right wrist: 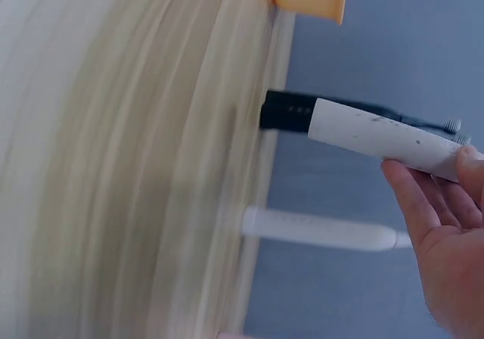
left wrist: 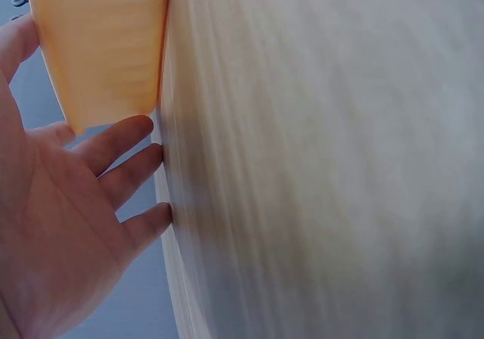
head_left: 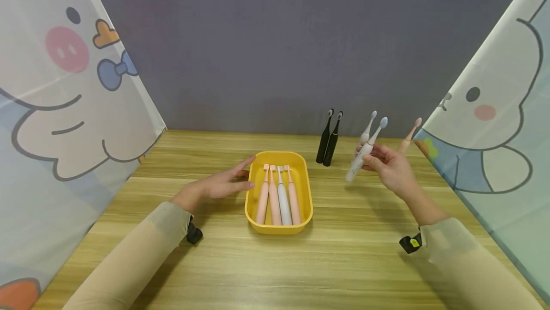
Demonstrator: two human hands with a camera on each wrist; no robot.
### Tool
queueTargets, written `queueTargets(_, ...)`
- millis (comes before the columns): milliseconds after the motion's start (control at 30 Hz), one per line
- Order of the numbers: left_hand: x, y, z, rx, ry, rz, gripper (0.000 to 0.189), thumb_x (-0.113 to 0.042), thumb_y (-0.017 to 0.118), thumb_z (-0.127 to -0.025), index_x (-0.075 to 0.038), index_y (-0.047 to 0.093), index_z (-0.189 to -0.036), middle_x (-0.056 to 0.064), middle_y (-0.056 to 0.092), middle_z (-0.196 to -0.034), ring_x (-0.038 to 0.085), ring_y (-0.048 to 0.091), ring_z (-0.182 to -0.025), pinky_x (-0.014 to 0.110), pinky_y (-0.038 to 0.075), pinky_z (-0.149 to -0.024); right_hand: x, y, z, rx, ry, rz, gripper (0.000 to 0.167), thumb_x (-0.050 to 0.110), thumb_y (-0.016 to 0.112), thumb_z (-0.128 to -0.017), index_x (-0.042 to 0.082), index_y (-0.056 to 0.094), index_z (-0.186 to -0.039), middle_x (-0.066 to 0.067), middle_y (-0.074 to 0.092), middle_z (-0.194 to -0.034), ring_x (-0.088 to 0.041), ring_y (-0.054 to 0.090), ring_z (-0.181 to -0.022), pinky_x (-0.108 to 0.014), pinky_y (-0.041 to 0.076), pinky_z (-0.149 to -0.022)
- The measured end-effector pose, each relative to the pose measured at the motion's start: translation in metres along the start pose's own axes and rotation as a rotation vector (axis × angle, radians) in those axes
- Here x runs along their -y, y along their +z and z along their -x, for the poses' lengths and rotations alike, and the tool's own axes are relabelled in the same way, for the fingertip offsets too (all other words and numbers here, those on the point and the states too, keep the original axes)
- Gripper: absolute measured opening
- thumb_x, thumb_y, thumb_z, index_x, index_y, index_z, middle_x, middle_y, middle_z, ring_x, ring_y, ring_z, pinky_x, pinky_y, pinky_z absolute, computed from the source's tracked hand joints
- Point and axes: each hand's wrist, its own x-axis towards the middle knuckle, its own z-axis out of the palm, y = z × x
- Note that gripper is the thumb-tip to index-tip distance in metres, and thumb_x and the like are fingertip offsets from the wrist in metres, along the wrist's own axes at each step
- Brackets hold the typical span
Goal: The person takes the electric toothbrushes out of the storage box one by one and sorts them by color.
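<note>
My right hand (head_left: 395, 171) pinches a white electric toothbrush (head_left: 363, 157), tilted, brush head up, its lower end above the table. The right wrist view shows dark specks on its handle (right wrist: 378, 135) and the thumb and fingertips around it. My left hand (head_left: 221, 183) rests at the left side of a yellow tray (head_left: 309, 190), its fingers spread and fairly straight. In the left wrist view, the fingers lie by the tray's wall (left wrist: 106, 59). Three pink toothbrushes (head_left: 274, 202) and a pale grey-white toothbrush (head_left: 283, 202) lie side by side in the tray.
Two black toothbrushes (head_left: 331, 148) stand upright right of the tray, toward the back. Another white toothbrush (head_left: 366, 132) stands behind the held one. A pink toothbrush (head_left: 406, 143) stands partly hidden behind my right hand. A grey wall (head_left: 266, 61) closes the wooden table's (head_left: 258, 272) back.
</note>
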Motion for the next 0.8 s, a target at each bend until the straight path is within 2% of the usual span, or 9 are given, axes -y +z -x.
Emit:
queueTargets(167,-0.002,-0.001,0.000,0.005,-0.003,-0.002,0.095,-0.059,0.059,-0.110,-0.036,-0.003,-0.178,0.021,0.040,-0.175,0.045,0.035,-0.164,0.073,0.025,-0.132,-0.010,-0.014,0.001,-0.021,0.021,0.054,0.050,0.006,0.060,-0.113,-0.022,0.046,-0.152,0.022,0.071,-0.123,0.009,0.071,-0.109,-0.023,0.066,-0.088)
queueTargets(467,-0.002,-0.002,0.001,0.009,-0.002,0.014,0.095,-0.058,0.060,-0.110,-0.037,-0.002,-0.178,0.021,0.039,-0.175,0.043,0.034,-0.165,0.072,0.023,-0.132,-0.027,-0.030,-0.004,-0.068,0.033,0.097,0.046,0.004,0.057,-0.113,-0.024,0.047,-0.149,0.035,0.067,-0.114,0.013,0.068,-0.107,-0.019,0.064,-0.087)
queueTargets(600,-0.002,-0.002,0.002,0.007,-0.002,0.009,0.094,-0.059,0.059,-0.110,-0.038,-0.003,-0.178,0.021,0.038,-0.176,0.043,0.034,-0.165,0.072,0.023,-0.132,-0.031,-0.036,-0.007,-0.077,0.069,0.108,0.047,0.005,0.054,-0.115,-0.023,0.044,-0.151,0.035,0.064,-0.114,0.015,0.066,-0.108,-0.017,0.063,-0.089)
queueTargets(667,-0.002,-0.002,0.001,0.006,-0.001,0.008,0.094,-0.058,0.059,-0.110,-0.038,-0.003,-0.178,0.021,0.038,-0.175,0.043,0.034,-0.164,0.072,0.024,-0.132,-0.033,-0.038,-0.009,-0.082,0.091,0.125,0.048,0.007,0.053,-0.115,-0.022,0.044,-0.153,0.029,0.065,-0.118,0.016,0.065,-0.108,-0.017,0.063,-0.090)
queueTargets(700,-0.002,-0.001,0.001,0.006,-0.001,0.009,0.094,-0.058,0.059,-0.110,-0.038,-0.003,-0.178,0.021,0.038,-0.175,0.043,0.035,-0.164,0.072,0.024,-0.132,-0.035,-0.039,-0.010,-0.085,0.101,0.136,0.049,0.008,0.053,-0.116,-0.021,0.043,-0.154,0.021,0.069,-0.122,0.016,0.065,-0.108,-0.018,0.063,-0.090)
queueTargets(800,-0.001,-0.001,0.000,0.008,0.001,0.016,0.094,-0.057,0.060,-0.110,-0.038,-0.003,-0.178,0.022,0.039,-0.175,0.043,0.035,-0.164,0.072,0.024,-0.132,-0.040,-0.040,-0.014,-0.086,0.124,0.156,0.050,0.008,0.052,-0.116,-0.019,0.042,-0.157,-0.016,0.068,-0.140,0.017,0.063,-0.107,-0.019,0.063,-0.093)
